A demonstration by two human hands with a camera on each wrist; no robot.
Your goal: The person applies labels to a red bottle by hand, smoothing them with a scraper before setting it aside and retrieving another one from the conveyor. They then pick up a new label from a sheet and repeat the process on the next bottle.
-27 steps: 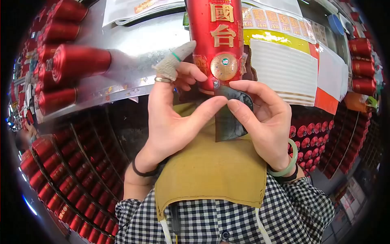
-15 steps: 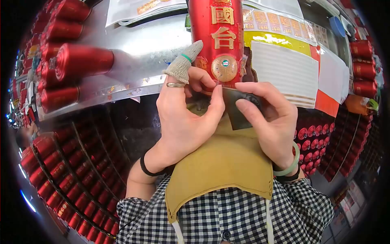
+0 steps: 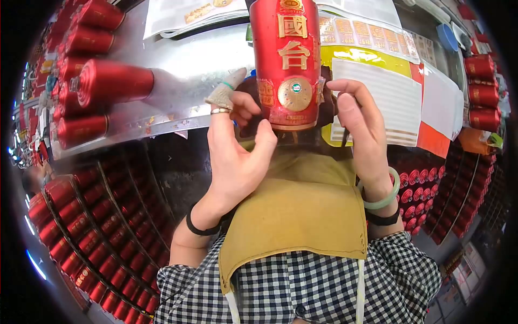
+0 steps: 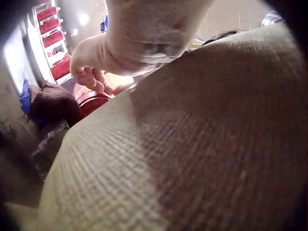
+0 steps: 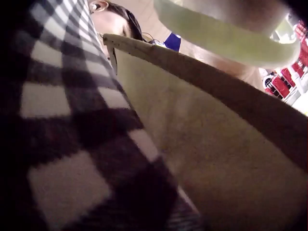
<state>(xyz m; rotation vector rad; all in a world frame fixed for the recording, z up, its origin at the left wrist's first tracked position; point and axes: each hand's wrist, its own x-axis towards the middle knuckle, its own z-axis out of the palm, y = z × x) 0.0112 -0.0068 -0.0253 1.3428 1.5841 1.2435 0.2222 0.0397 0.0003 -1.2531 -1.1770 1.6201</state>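
The red bottle (image 3: 290, 41), its top cut off, is between the hands. The left hand (image 3: 237, 151) has thumb and fingers apart. Whether the right hand (image 3: 364, 129) grips the dark sliver (image 3: 345, 136) below it, possibly the sheet pinched half a second ago, I cannot tell. Apron (image 5: 202, 125) and sleeve (image 5: 72, 115) fill the right wrist view; the head view shows the bottle's gold characters (image 3: 293, 56).

Shiny red bottle (image 3: 286, 67), gold-lettered
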